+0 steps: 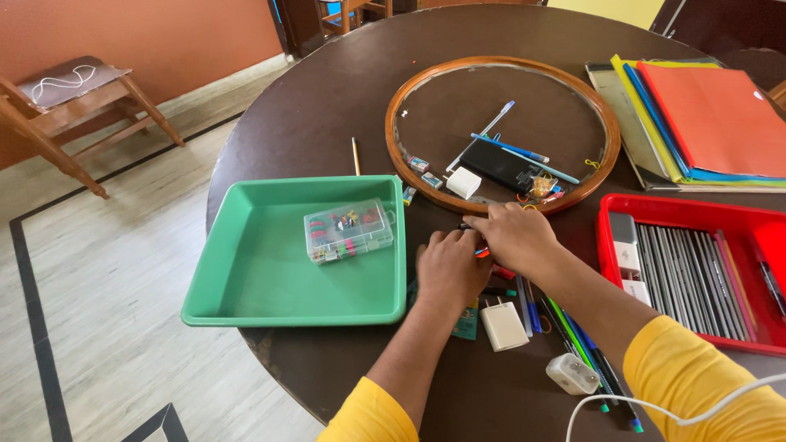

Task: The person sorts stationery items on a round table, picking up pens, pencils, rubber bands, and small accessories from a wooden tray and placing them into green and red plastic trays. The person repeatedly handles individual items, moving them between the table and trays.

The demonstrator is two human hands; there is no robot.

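Head view: your left hand (449, 266) and right hand (516, 235) lie knuckles-up, fingers curled together over pens (565, 323) near the bench's front edge; what they pinch is hidden.

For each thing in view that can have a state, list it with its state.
Green tray: upright, holds one box.
Clear compartment box: lid shut, lying flat in the tray.
Red tray: filled with pencils and pens.
Round wooden-rimmed tray: holds pens, erasers, a charger.
Folders: closed, stacked.
White charger: unplugged, lying flat.
Left hand: knuckles up, over pens.
Right hand: palm down on small items.
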